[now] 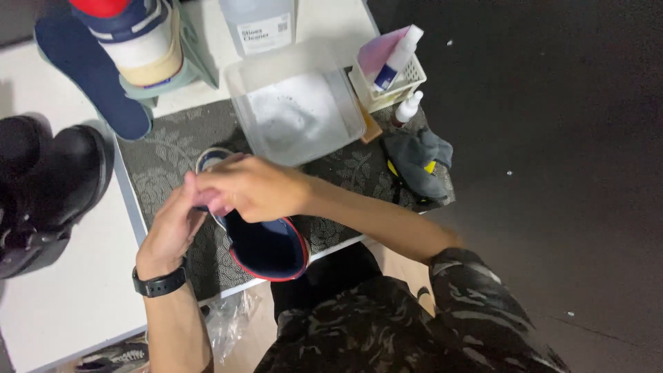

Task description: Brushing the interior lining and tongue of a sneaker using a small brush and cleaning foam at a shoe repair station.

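White surface (69,304) carries a grey leaf-patterned mat (173,148), and on the mat stands a clear plastic tub (297,114) with suds inside, near a crumpled grey cloth (418,162). Over the mat's front edge, a navy shoe (269,249) with red trim is held between both hands: the left hand (173,224) grips its side from below, while the right hand (252,186) curls over its toe end, fingers closed on it.

Clear plastic tub of foamy water (297,110), grey cloth (418,162), 2 black boots (45,186), navy insole (90,72), white basket (390,86)
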